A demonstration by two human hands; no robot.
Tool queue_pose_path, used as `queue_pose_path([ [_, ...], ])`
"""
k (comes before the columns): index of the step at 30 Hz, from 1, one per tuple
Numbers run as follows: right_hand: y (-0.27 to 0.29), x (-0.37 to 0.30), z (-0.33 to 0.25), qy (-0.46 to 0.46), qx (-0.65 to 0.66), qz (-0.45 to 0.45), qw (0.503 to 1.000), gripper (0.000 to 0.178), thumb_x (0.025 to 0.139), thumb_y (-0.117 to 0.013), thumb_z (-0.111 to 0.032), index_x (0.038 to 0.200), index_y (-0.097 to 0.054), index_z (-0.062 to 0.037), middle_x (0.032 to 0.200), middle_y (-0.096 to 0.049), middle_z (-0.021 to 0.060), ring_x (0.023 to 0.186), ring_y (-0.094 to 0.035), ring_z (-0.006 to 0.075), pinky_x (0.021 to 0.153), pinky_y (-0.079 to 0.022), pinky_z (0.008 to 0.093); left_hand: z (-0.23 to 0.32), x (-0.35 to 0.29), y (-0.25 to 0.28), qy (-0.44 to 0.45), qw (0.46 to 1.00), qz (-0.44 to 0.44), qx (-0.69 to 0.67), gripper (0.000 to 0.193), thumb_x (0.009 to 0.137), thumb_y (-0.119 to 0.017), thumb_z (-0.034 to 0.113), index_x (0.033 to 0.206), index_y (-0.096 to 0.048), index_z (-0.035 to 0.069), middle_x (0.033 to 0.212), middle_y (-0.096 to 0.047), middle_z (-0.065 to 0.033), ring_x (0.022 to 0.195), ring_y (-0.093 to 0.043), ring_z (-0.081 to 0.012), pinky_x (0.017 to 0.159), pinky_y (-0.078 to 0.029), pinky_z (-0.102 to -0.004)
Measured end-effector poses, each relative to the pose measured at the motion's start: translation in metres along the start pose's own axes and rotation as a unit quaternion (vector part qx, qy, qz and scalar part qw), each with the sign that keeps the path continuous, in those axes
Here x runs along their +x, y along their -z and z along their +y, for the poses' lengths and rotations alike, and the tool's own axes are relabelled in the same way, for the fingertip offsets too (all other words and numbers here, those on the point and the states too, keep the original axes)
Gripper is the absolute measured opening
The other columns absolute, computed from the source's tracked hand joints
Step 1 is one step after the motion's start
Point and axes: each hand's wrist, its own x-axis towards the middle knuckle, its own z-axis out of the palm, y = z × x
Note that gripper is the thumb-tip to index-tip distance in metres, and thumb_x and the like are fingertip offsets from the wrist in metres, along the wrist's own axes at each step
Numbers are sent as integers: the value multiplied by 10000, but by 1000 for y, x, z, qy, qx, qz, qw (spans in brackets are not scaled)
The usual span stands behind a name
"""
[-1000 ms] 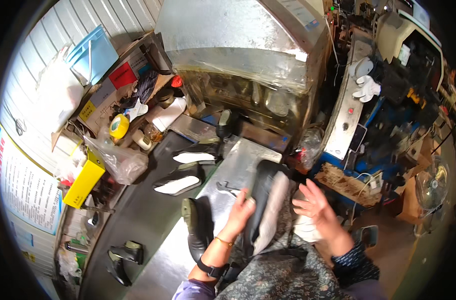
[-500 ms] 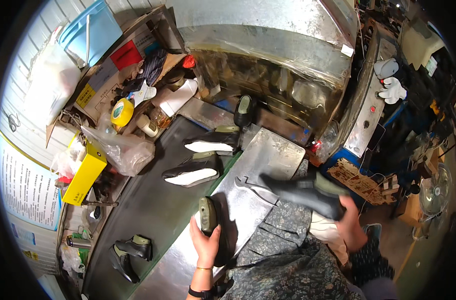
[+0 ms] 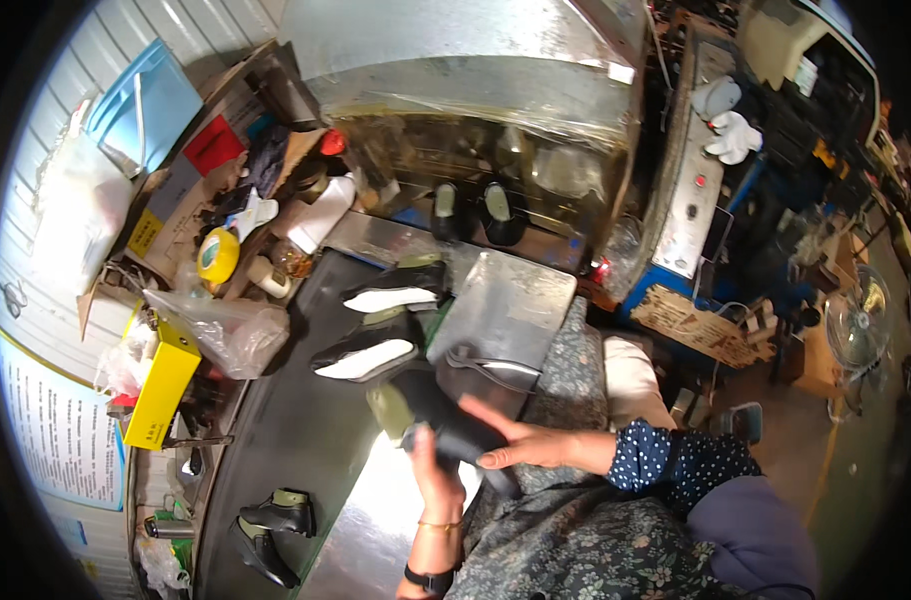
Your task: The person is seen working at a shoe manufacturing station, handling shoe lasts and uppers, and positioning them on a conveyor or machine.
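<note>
Over the metal tray (image 3: 370, 540), a black shoe on a green last (image 3: 440, 400) is between my two hands. My left hand (image 3: 437, 478) closes on its near left side, by the green end. From the right, my right hand (image 3: 527, 440) grips its black side, thumb and fingers around it. A dark shape beneath the right hand may be a second shoe; it is partly hidden. Metal pincers (image 3: 503, 372) lie on the tray just beyond the shoe. Two black shoes with white soles (image 3: 370, 358) rest on the dark conveyor belt (image 3: 275, 420) to the left.
Another black pair (image 3: 275, 512) is nearer on the belt. Two more shoes (image 3: 503, 215) stand at the far metal housing (image 3: 455, 75). A cluttered shelf at left holds yellow tape (image 3: 218, 255), a plastic bag (image 3: 225, 330) and a yellow box (image 3: 162, 385). White gloves (image 3: 733, 137) lie on the right-hand machine.
My right hand has swung left with its black shoe and met my left hand over the tray. A second shoe now shows at the housing; the view has shifted.
</note>
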Motion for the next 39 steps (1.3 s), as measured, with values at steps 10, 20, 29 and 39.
queue_pose_path([
  [10,151,-240,-175,163,-228,482,830,810,689,-727,-60,1445,-437,-67,1473,-431,128,1351,-421,247,1082,-359,340,-29,-10,-24,88,906,-267,317,403,919,-593,-49,1314,-520,-26,1211,-650,-161,1100,-636,-223,939,-507,-317],
  [20,312,-392,-249,-12,-600,663,448,829,587,-833,-160,1361,-544,-89,1490,-419,190,1322,-472,326,1038,-433,394,-38,-4,4,21,962,-66,266,201,947,-611,55,1122,-598,-42,1056,-678,-148,946,-653,-197,881,-537,-307],
  [29,333,-372,-254,-143,-644,619,426,791,613,-791,-245,1366,-548,-229,1519,-412,9,1262,-408,501,1061,-402,490,-68,-22,-36,24,946,-118,301,173,939,-629,57,1096,-617,-15,1013,-694,-110,885,-658,-163,831,-534,-289],
  [39,281,-346,-218,17,-689,654,311,755,592,-766,-132,1316,-567,-212,1514,-387,84,1290,-407,435,1071,-363,516,-78,-37,-50,58,916,-177,356,172,942,-619,47,1093,-625,-34,1019,-696,-104,899,-649,-159,855,-513,-285],
])
